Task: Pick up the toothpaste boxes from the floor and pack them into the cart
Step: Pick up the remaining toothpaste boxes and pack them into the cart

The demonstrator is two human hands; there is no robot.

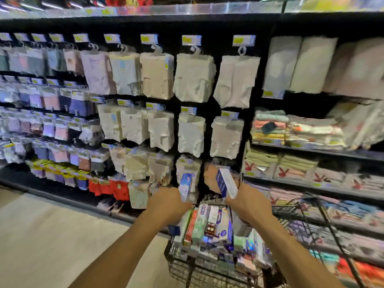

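Forearms (124, 256) stretch over the heaped cart (176, 265); left hand (168, 202) curls its fingers round one toothpaste box (185, 187), right hand (247, 206) round another box (227, 182) (both above the pile (209, 225)). Set carelessly, either may slide off.

Both forearms stretch forward — left hand (166, 201) and right hand (247, 204) raised, each clenched, gripping.

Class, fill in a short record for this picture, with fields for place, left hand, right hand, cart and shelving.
place: shop aisle
left hand: grips a light-blue toothpaste box above the cart
right hand: grips a white-and-blue toothpaste box above the cart
cart: black wire, piled with toothpaste boxes
shelving: hanging packaged garments, folded towels
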